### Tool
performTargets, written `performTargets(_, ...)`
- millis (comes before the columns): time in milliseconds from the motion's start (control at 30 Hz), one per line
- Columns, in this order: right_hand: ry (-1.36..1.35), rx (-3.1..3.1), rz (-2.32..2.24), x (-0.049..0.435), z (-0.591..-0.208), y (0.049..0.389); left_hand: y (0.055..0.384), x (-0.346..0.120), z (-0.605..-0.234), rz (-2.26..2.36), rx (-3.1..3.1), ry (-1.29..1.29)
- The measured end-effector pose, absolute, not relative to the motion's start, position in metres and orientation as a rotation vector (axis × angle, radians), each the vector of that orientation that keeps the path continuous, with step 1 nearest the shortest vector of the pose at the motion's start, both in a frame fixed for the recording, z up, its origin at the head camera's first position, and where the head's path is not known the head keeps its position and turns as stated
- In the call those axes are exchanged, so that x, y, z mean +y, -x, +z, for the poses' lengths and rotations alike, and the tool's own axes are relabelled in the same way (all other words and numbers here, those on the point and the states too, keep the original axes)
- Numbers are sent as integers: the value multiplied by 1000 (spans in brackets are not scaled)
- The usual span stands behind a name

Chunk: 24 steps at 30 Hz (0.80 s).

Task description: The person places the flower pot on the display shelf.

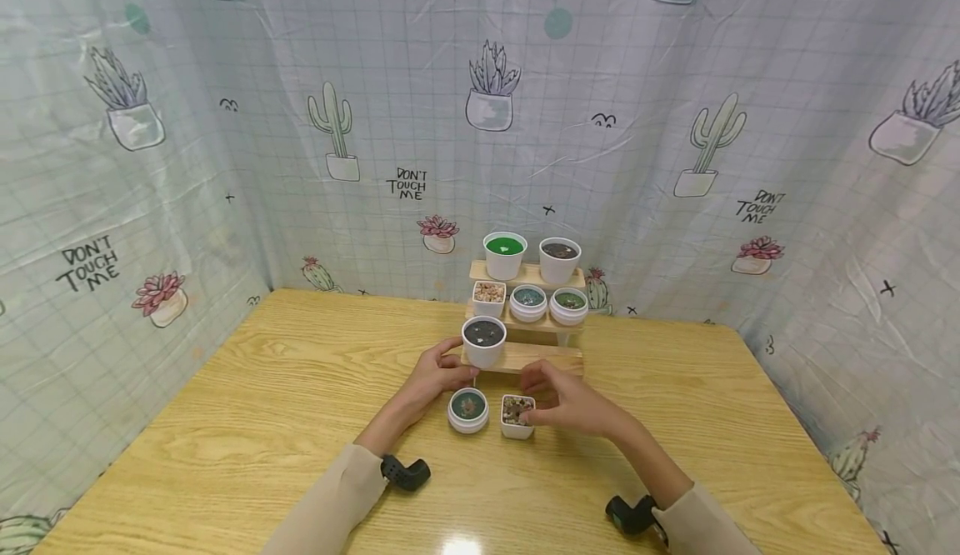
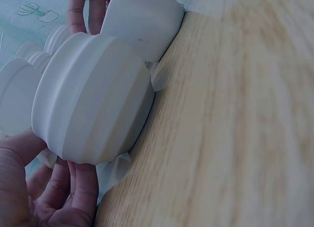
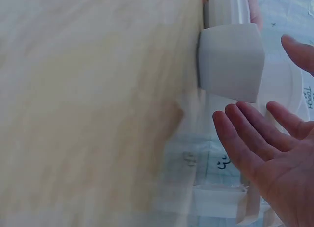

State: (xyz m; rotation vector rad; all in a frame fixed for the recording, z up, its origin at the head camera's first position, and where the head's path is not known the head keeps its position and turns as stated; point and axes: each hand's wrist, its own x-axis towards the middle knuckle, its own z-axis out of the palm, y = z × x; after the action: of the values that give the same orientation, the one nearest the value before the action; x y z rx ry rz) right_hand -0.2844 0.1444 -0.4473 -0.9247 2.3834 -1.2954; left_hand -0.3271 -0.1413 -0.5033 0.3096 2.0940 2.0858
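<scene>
My left hand (image 1: 437, 374) is at the left side of a smooth round white pot (image 1: 484, 352) with dark filling, on the lowest step of a wooden stand (image 1: 543, 360). One digit touches the pot's side and the others curl by its base; the fingertips are partly hidden in the left wrist view. Nearer me on the table stand a ribbed white pot (image 2: 95, 99) with green filling and a square white pot (image 3: 230, 63) of speckled granules. My right hand (image 1: 566, 402) is at the square pot's right, its fingers spread and apart from it in the right wrist view.
On the stand's middle step are a square pot (image 1: 489, 308) of pale granules and two low ribbed pots (image 1: 528, 312). The top step carries a green-filled pot (image 1: 503, 267) and a dark-filled pot (image 1: 558, 269). Behind the table (image 1: 315, 397) hangs a cactus-print cloth (image 1: 420, 55).
</scene>
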Motion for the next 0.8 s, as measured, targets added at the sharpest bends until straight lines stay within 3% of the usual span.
performTargets(800,926,2371,-1187,144,-462,287,327,-141,-503,2083,2094,-306)
